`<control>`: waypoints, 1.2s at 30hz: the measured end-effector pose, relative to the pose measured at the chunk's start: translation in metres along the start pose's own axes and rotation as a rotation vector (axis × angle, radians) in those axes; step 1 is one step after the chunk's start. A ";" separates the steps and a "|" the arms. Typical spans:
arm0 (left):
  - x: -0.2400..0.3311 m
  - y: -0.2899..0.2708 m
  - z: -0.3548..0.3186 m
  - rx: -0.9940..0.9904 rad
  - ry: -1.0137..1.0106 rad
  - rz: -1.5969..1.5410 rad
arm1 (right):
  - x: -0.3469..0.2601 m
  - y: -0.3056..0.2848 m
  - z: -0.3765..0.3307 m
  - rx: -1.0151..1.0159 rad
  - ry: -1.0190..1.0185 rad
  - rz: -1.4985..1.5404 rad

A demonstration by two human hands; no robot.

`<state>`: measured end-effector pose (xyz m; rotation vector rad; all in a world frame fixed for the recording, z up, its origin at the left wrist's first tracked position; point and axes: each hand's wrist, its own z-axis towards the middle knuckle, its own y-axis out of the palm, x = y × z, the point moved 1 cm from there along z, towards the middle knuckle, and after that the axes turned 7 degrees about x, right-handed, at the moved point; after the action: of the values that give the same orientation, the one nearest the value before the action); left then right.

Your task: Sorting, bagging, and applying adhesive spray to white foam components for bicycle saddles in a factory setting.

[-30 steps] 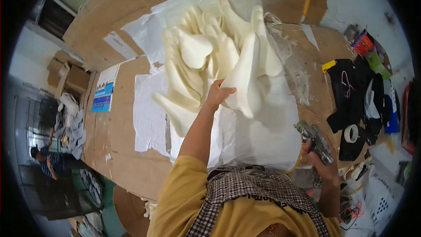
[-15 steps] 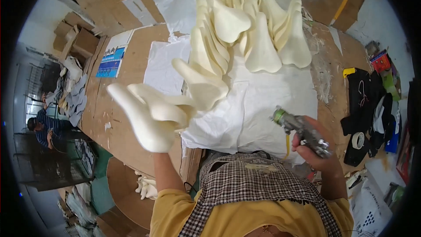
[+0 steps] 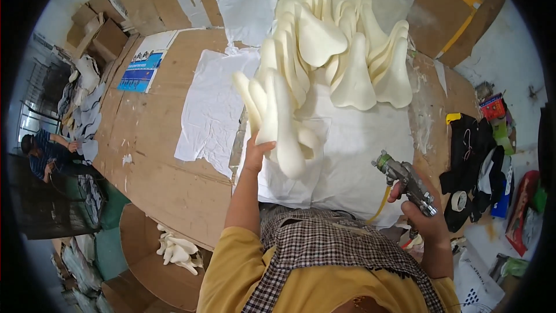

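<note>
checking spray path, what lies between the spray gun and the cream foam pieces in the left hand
Only bare white paper lies between the spray gun and the foam pieces, in the head view.

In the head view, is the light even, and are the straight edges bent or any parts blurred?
Head view: soft, even daylight, with weak shadows under the cream foam pieces; the table edges curve toward the dark round rim, a fisheye effect; the left hand on the foam stack and the right hand holding the spray gun look sharp; the white paper is bright but not glaring.
</note>
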<state>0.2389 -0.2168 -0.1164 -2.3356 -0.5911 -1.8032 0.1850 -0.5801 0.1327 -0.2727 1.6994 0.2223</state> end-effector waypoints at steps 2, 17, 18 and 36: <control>0.002 -0.009 -0.010 0.011 -0.006 -0.024 | -0.001 0.005 0.004 -0.015 0.009 0.016; -0.041 -0.324 -0.219 1.236 0.041 -0.901 | 0.032 0.024 0.048 -0.162 0.004 -0.074; -0.051 -0.330 -0.215 1.502 -0.245 -0.791 | 0.031 0.025 0.048 -0.165 -0.007 -0.096; -0.050 -0.082 0.017 0.346 -0.042 0.036 | -0.001 0.065 0.016 -0.043 -0.077 -0.015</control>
<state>0.2124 -0.1469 -0.1795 -2.1387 -0.7899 -1.4981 0.1803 -0.5133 0.1304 -0.3054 1.6170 0.2551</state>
